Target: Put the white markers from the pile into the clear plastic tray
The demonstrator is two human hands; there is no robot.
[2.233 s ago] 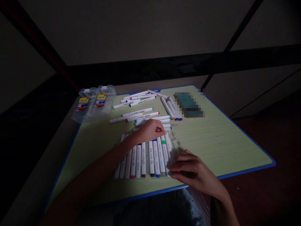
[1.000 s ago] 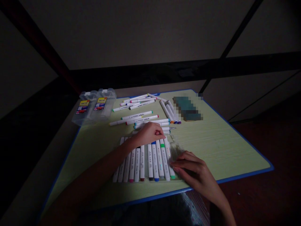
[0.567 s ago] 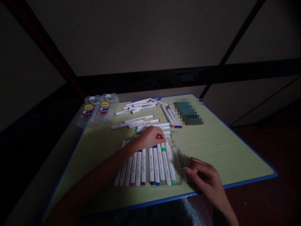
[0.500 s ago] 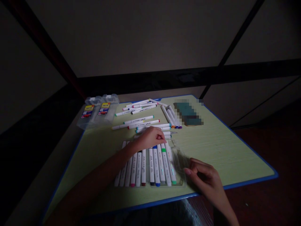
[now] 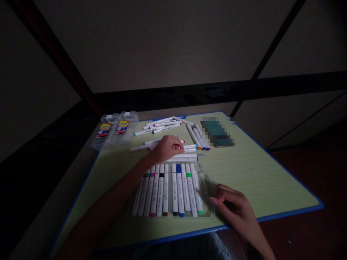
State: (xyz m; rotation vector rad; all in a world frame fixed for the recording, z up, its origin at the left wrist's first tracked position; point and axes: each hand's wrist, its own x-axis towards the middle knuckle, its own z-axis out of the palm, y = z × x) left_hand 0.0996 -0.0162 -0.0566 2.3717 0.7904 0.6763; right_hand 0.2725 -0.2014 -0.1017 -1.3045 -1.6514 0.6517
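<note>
My left hand (image 5: 168,148) is over a group of loose white markers (image 5: 189,147) on the table. Its fingers are bent and pressed together, and whatever they may grip is hidden under them. In front of me lies a clear plastic tray (image 5: 207,213), holding two groups of white markers (image 5: 159,191) side by side, with coloured bands and ends. The right part of the tray shows a bare strip. At the tray's right edge is my right hand (image 5: 238,211), its fingers loosely curled and the thumb apart from them, with nothing seen between.
Two clear plastic cases (image 5: 115,130) with yellow labels stand at the back left. Further loose markers (image 5: 165,126) lie at the back, and several more (image 5: 196,135) sit beside a blurred dark green object (image 5: 217,133). The table (image 5: 257,173) has a blue edge.
My left hand has moved away from the tray's top edge, back and to the left over the loose markers. The right hand has hardly moved.
</note>
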